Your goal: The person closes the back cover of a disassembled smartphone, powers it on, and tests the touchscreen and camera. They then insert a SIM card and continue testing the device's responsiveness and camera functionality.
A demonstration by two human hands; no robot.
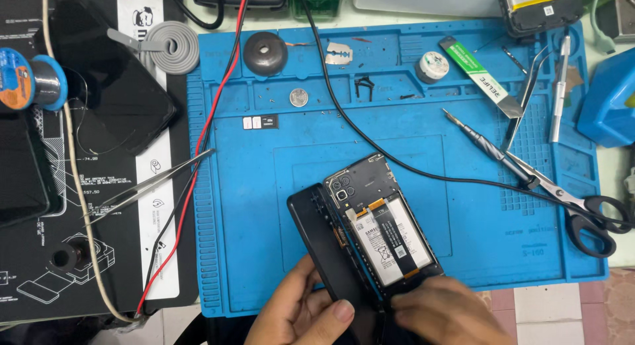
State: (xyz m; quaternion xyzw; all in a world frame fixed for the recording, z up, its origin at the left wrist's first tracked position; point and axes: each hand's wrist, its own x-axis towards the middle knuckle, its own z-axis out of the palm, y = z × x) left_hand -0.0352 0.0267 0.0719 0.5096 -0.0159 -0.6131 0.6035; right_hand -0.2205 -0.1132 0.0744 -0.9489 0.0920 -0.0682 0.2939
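Black back cover pinched in left hand grip; right hand, half cut off, presses opened phone; its grip unclear.

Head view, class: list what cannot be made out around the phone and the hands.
- Phone lower end: covered by the right hand.
- Back cover bottom: behind the left hand.
- Both hands: cut off by the bottom edge.
- Screws on the mat: too small to count.

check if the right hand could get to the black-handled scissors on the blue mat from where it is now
Probably yes: the black-handled scissors lie in the open, up and right of the right hand, with bare blue mat between. That hand rests on the opened phone.
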